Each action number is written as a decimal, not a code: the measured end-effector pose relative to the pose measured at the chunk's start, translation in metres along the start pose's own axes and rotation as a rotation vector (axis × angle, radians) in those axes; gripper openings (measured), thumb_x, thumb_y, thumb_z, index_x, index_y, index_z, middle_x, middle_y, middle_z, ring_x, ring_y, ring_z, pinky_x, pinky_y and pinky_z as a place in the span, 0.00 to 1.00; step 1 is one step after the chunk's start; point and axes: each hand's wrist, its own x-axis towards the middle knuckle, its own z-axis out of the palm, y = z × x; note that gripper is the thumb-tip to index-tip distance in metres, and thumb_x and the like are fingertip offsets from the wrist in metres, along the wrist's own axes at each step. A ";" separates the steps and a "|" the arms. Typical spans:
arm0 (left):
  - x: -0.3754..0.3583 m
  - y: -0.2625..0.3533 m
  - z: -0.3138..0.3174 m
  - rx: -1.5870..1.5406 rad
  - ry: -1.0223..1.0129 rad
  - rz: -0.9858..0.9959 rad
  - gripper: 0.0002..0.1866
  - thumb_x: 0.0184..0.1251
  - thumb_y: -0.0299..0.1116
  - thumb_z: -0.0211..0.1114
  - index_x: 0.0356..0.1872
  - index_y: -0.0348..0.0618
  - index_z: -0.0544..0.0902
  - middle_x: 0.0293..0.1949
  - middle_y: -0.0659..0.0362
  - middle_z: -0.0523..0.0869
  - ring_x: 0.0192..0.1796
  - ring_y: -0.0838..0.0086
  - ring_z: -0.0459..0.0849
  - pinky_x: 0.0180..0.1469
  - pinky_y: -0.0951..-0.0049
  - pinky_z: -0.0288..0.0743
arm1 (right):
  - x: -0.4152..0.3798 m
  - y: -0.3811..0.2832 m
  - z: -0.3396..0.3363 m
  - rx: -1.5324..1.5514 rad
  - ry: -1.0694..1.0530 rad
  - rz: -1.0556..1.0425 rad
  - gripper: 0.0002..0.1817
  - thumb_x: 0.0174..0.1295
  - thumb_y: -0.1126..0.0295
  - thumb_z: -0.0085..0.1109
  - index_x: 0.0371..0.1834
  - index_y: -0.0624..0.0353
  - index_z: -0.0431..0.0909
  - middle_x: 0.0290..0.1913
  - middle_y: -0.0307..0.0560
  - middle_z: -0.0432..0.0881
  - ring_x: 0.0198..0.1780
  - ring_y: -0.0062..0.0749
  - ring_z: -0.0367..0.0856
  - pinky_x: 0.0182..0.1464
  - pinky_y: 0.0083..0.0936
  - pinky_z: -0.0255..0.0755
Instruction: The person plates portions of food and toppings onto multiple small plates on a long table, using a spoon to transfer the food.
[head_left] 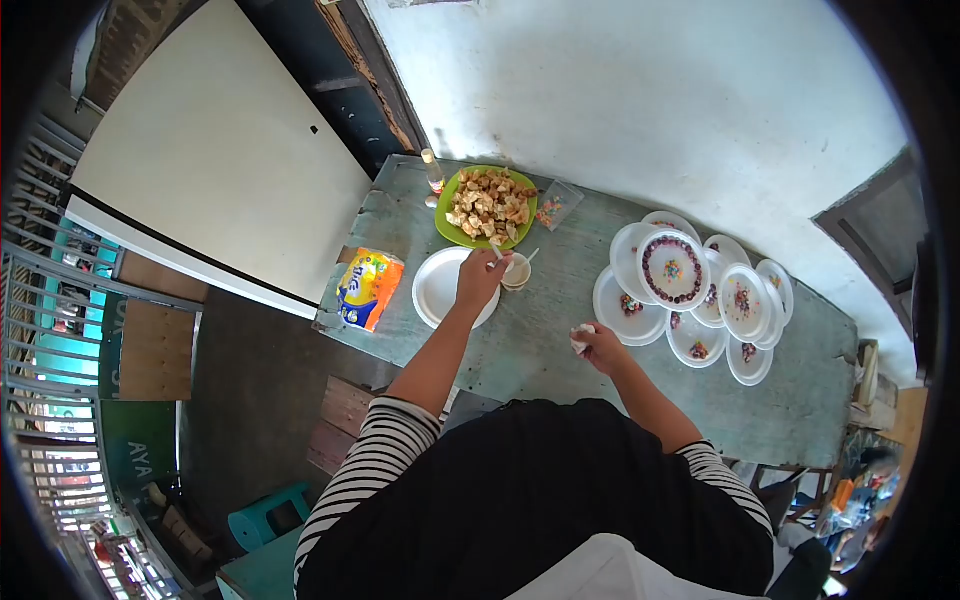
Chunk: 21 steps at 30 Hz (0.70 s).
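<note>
My left hand is closed in a pinch on a small white piece, too small to name. It hangs over the right edge of a white plate, beside a small cup with a white handle sticking out. Just beyond is a green bowl heaped with folded, fried-looking golden pieces. My right hand is closed around a crumpled white tissue, above the table and left of a group of white plates bearing small colourful pieces.
An orange and yellow packet lies at the table's left end. A bottle stands beside the bowl; a clear bag of colourful bits lies right of it. Overlapping plates cover the right side. A wall borders the table behind.
</note>
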 end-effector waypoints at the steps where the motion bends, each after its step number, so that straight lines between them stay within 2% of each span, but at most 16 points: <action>1: 0.003 -0.004 0.003 0.003 0.002 0.000 0.14 0.62 0.38 0.66 0.44 0.41 0.85 0.34 0.55 0.85 0.29 0.73 0.85 0.35 0.73 0.77 | 0.001 0.005 -0.002 -0.009 -0.006 0.014 0.18 0.54 0.72 0.65 0.47 0.61 0.72 0.41 0.43 0.77 0.41 0.30 0.78 0.41 0.26 0.75; 3: 0.007 -0.012 0.012 -0.066 -0.010 -0.109 0.12 0.59 0.38 0.67 0.42 0.47 0.87 0.36 0.54 0.85 0.31 0.69 0.85 0.36 0.72 0.77 | 0.003 0.011 -0.005 -0.013 -0.008 0.029 0.18 0.54 0.72 0.66 0.47 0.61 0.72 0.41 0.43 0.77 0.42 0.30 0.79 0.42 0.26 0.75; 5: 0.010 -0.032 0.024 -0.031 -0.020 -0.106 0.12 0.58 0.37 0.68 0.42 0.47 0.86 0.37 0.54 0.85 0.31 0.69 0.85 0.37 0.72 0.78 | 0.002 0.012 -0.001 0.034 -0.029 0.020 0.15 0.56 0.74 0.64 0.46 0.58 0.71 0.40 0.41 0.77 0.41 0.30 0.79 0.39 0.28 0.74; 8: 0.011 -0.032 0.030 0.040 -0.018 -0.088 0.13 0.56 0.37 0.68 0.42 0.47 0.86 0.38 0.53 0.86 0.32 0.68 0.86 0.38 0.71 0.78 | -0.001 0.011 -0.003 0.053 -0.073 -0.014 0.16 0.56 0.73 0.65 0.45 0.57 0.70 0.40 0.40 0.77 0.40 0.30 0.79 0.38 0.27 0.74; 10: 0.011 -0.030 0.030 0.080 -0.009 -0.071 0.13 0.55 0.37 0.69 0.41 0.46 0.86 0.39 0.53 0.86 0.33 0.68 0.86 0.39 0.70 0.79 | -0.004 0.010 -0.010 0.016 -0.029 -0.009 0.17 0.55 0.72 0.65 0.46 0.58 0.71 0.39 0.41 0.78 0.39 0.29 0.79 0.37 0.26 0.73; 12: 0.011 -0.028 0.029 0.121 -0.013 -0.069 0.16 0.56 0.35 0.69 0.45 0.42 0.84 0.40 0.56 0.87 0.33 0.73 0.86 0.39 0.74 0.79 | -0.007 0.007 -0.014 -0.019 0.017 -0.003 0.18 0.55 0.71 0.65 0.47 0.58 0.72 0.39 0.41 0.78 0.38 0.28 0.79 0.37 0.25 0.73; 15: 0.011 -0.025 0.025 0.022 0.081 -0.085 0.18 0.57 0.34 0.69 0.49 0.41 0.82 0.40 0.56 0.87 0.33 0.73 0.86 0.40 0.74 0.79 | -0.013 0.003 -0.021 -0.060 0.089 0.091 0.17 0.57 0.70 0.64 0.47 0.57 0.72 0.38 0.42 0.78 0.36 0.27 0.79 0.32 0.24 0.72; 16: 0.013 -0.025 0.022 -0.017 0.069 -0.125 0.22 0.57 0.33 0.69 0.54 0.41 0.78 0.46 0.56 0.84 0.34 0.72 0.86 0.40 0.74 0.79 | -0.011 0.005 -0.023 -0.045 0.070 0.111 0.17 0.57 0.69 0.64 0.48 0.57 0.72 0.37 0.41 0.78 0.34 0.26 0.79 0.29 0.22 0.71; 17: 0.013 -0.026 0.023 -0.017 0.066 -0.128 0.22 0.57 0.33 0.69 0.54 0.41 0.78 0.46 0.56 0.84 0.34 0.72 0.86 0.40 0.74 0.79 | -0.009 0.007 -0.024 -0.032 0.050 0.133 0.16 0.58 0.69 0.64 0.48 0.56 0.72 0.35 0.41 0.78 0.32 0.25 0.79 0.25 0.21 0.69; 19: 0.004 -0.014 0.018 -0.155 0.188 -0.092 0.21 0.57 0.31 0.69 0.53 0.43 0.78 0.52 0.53 0.78 0.45 0.70 0.83 0.41 0.75 0.80 | 0.012 0.013 -0.029 -0.098 0.016 0.107 0.14 0.58 0.69 0.63 0.46 0.55 0.73 0.33 0.41 0.78 0.30 0.24 0.78 0.23 0.20 0.68; 20: 0.002 -0.020 0.015 -0.201 0.148 -0.053 0.22 0.58 0.30 0.67 0.55 0.44 0.76 0.60 0.51 0.70 0.54 0.67 0.78 0.43 0.75 0.81 | 0.024 0.013 -0.033 -0.165 -0.021 0.072 0.11 0.59 0.69 0.62 0.44 0.55 0.75 0.31 0.41 0.78 0.27 0.23 0.78 0.21 0.19 0.67; 21: -0.003 -0.026 0.017 -0.199 0.151 -0.059 0.22 0.58 0.30 0.67 0.55 0.44 0.76 0.60 0.51 0.70 0.54 0.67 0.78 0.43 0.75 0.81 | 0.032 0.007 -0.031 -0.167 -0.024 0.078 0.11 0.59 0.69 0.62 0.44 0.55 0.75 0.31 0.41 0.78 0.27 0.23 0.78 0.21 0.19 0.67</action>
